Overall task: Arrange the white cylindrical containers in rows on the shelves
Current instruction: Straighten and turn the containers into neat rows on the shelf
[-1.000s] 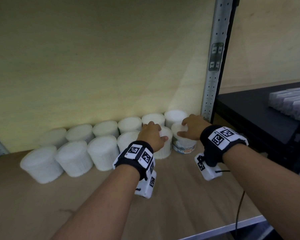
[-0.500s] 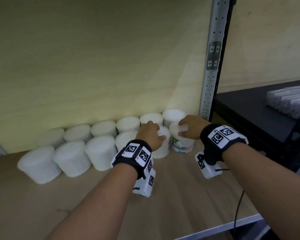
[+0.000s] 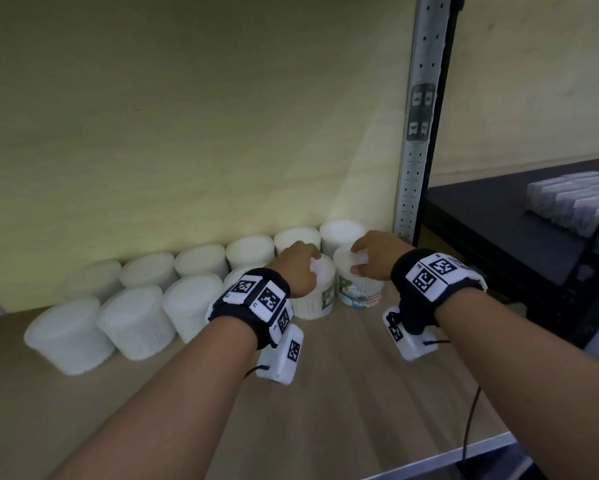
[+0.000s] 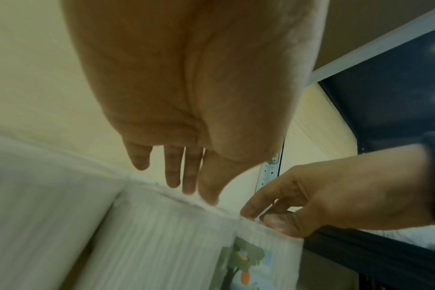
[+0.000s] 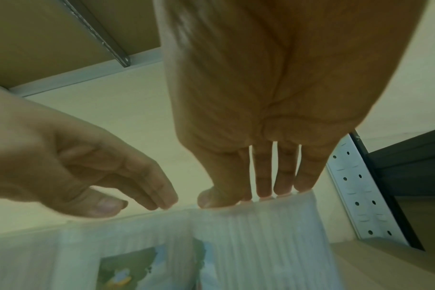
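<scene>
A: Two rows of white containers [image 3: 137, 322] stand on the wooden shelf [image 3: 343, 393] in the head view, from lower left up to the metal post [image 3: 416, 140] at centre right. What do the hands do?

B: Both are at the right end of the front row. The left hand [image 3: 299, 268] lies over the lid of the second container from the end [image 3: 317, 299], fingers bent down around its rim. The right hand [image 3: 376, 259] holds the last container [image 3: 360, 292], the one with a coloured label, by its lid, with fingers curled over it.

A: And the left wrist view?

B: The left hand [image 4: 186, 98] fills the top, its fingers [image 4: 173, 172] reaching down to the lid edge. At the right, the right hand [image 4: 335, 196] pinches the lid of the labelled container [image 4: 261, 255].

A: The right wrist view?

B: The right hand [image 5: 261, 98] has its fingers [image 5: 263, 176] and thumb on the top edge of the last container [image 5: 256, 245]. At the left, the left hand [image 5: 75, 166] touches the lid beside it.
</scene>
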`<state>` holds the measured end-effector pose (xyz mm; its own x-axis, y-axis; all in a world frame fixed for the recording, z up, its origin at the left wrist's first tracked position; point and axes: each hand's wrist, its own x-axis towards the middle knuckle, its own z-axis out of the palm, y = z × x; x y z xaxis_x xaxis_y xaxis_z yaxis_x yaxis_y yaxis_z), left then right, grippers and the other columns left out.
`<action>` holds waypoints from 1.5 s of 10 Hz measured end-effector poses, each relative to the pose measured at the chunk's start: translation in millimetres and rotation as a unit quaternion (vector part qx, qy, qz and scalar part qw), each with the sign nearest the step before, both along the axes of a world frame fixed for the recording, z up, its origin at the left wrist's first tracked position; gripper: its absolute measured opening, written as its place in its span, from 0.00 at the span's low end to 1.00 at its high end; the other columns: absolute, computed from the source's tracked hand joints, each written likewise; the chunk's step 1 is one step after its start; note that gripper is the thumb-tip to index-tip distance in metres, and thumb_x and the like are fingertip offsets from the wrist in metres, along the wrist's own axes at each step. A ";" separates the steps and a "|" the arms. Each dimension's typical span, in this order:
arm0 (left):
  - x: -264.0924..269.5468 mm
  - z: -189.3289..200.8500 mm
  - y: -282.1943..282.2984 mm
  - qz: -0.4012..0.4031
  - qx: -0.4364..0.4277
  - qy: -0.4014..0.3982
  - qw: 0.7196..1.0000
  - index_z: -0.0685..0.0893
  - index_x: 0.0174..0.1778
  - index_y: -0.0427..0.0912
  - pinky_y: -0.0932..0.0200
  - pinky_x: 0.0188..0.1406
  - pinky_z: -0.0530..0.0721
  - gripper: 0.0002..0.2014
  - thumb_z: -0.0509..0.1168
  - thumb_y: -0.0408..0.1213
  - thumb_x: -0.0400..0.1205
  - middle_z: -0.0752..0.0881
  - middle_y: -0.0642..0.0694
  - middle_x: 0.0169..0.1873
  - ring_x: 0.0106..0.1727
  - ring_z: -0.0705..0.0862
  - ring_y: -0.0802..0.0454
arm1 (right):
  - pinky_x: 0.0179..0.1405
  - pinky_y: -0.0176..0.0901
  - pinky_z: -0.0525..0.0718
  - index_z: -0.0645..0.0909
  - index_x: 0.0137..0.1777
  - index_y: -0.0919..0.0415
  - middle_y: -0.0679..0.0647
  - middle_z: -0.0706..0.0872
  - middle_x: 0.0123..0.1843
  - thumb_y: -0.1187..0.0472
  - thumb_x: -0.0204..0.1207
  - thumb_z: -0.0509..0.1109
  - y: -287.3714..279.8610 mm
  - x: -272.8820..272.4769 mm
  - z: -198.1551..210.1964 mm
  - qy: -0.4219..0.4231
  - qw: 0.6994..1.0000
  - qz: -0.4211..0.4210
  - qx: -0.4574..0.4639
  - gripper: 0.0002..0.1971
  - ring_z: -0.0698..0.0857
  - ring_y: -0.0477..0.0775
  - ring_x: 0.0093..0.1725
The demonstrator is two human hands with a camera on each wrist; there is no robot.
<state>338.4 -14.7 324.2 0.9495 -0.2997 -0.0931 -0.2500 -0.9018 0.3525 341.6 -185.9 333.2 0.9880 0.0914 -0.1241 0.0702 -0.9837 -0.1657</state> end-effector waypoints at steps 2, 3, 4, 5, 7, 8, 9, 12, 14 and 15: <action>0.6 -10.6 -8.5 0.097 0.048 -0.091 0.990 0.74 0.70 0.40 0.44 0.69 0.73 0.26 0.58 0.55 0.83 0.72 0.40 0.70 0.73 0.69 0.40 | 0.77 0.46 0.67 0.69 0.79 0.58 0.56 0.68 0.80 0.48 0.80 0.66 -0.6 0.3 0.5 -0.004 1.000 0.004 -0.001 0.29 0.69 0.57 0.79; 1.0 -16.9 -9.3 0.091 0.074 -0.077 0.990 0.73 0.71 0.40 0.45 0.69 0.73 0.28 0.59 0.56 0.82 0.70 0.40 0.70 0.73 0.68 0.41 | 0.77 0.46 0.66 0.69 0.79 0.58 0.56 0.68 0.80 0.48 0.80 0.66 -0.8 -0.5 0.3 -0.004 1.000 0.007 0.001 0.29 0.69 0.57 0.79; 1.7 -16.1 -8.4 0.082 0.075 -0.079 0.991 0.74 0.71 0.41 0.46 0.68 0.73 0.27 0.60 0.55 0.82 0.71 0.41 0.70 0.73 0.70 0.42 | 0.77 0.46 0.66 0.69 0.79 0.58 0.56 0.68 0.80 0.48 0.80 0.66 -1.9 -0.7 -0.2 -0.005 1.000 0.008 0.003 0.29 0.69 0.57 0.78; 3.1 -12.2 -7.1 0.061 0.088 -0.059 0.992 0.72 0.74 0.42 0.45 0.70 0.73 0.26 0.61 0.51 0.83 0.71 0.41 0.71 0.74 0.70 0.42 | 0.77 0.46 0.66 0.68 0.79 0.58 0.56 0.68 0.80 0.48 0.80 0.65 -1.7 -0.9 -0.3 -0.005 1.000 0.010 0.001 0.29 0.69 0.57 0.79; 6.4 -6.3 -0.6 0.023 0.047 -0.005 0.999 0.69 0.78 0.48 0.42 0.77 0.68 0.25 0.62 0.37 0.83 0.70 0.47 0.76 0.77 0.69 0.45 | 0.78 0.46 0.65 0.68 0.79 0.58 0.56 0.67 0.80 0.47 0.80 0.65 -1.7 0.3 -0.9 -0.005 1.000 0.013 -0.005 0.30 0.68 0.56 0.79; 6.5 -6.1 -0.6 0.025 0.015 -0.007 1.000 0.70 0.76 0.48 0.43 0.76 0.68 0.25 0.59 0.31 0.82 0.71 0.46 0.76 0.77 0.69 0.44 | 0.78 0.45 0.65 0.68 0.79 0.58 0.56 0.67 0.81 0.47 0.80 0.65 -1.2 0.4 -0.4 -0.005 1.000 0.013 -0.007 0.29 0.68 0.56 0.79; 3.4 -9.5 -6.3 0.071 -0.006 -0.073 0.995 0.73 0.73 0.43 0.44 0.73 0.71 0.21 0.61 0.41 0.83 0.72 0.41 0.72 0.75 0.68 0.41 | 0.78 0.45 0.65 0.68 0.79 0.58 0.56 0.67 0.80 0.48 0.81 0.65 -1.1 -0.1 -0.1 -0.003 1.000 0.014 -0.006 0.29 0.68 0.56 0.79; 3.7 -20.6 -15.2 0.100 0.050 -0.094 0.989 0.74 0.70 0.38 0.46 0.68 0.74 0.27 0.62 0.54 0.82 0.72 0.39 0.69 0.72 0.69 0.41 | 0.77 0.47 0.67 0.68 0.79 0.58 0.56 0.69 0.79 0.48 0.80 0.65 -3.4 -0.3 -2.4 -0.005 1.000 0.013 -0.002 0.29 0.69 0.57 0.78; 8.0 -11.0 -9.3 0.055 0.066 -0.037 0.996 0.70 0.77 0.46 0.43 0.74 0.71 0.26 0.64 0.46 0.82 0.71 0.45 0.75 0.76 0.70 0.43 | 0.77 0.47 0.66 0.68 0.79 0.57 0.56 0.69 0.80 0.47 0.80 0.66 -2.3 0.0 -2.2 -0.008 1.000 0.011 0.003 0.29 0.69 0.57 0.78; 9.1 -10.5 -5.5 0.041 -0.004 -0.013 0.999 0.71 0.76 0.48 0.43 0.76 0.69 0.25 0.64 0.35 0.81 0.71 0.45 0.75 0.76 0.70 0.44 | 0.77 0.47 0.67 0.69 0.79 0.57 0.56 0.68 0.80 0.48 0.80 0.66 -2.3 -0.7 -2.2 -0.006 1.000 0.009 0.005 0.29 0.69 0.57 0.78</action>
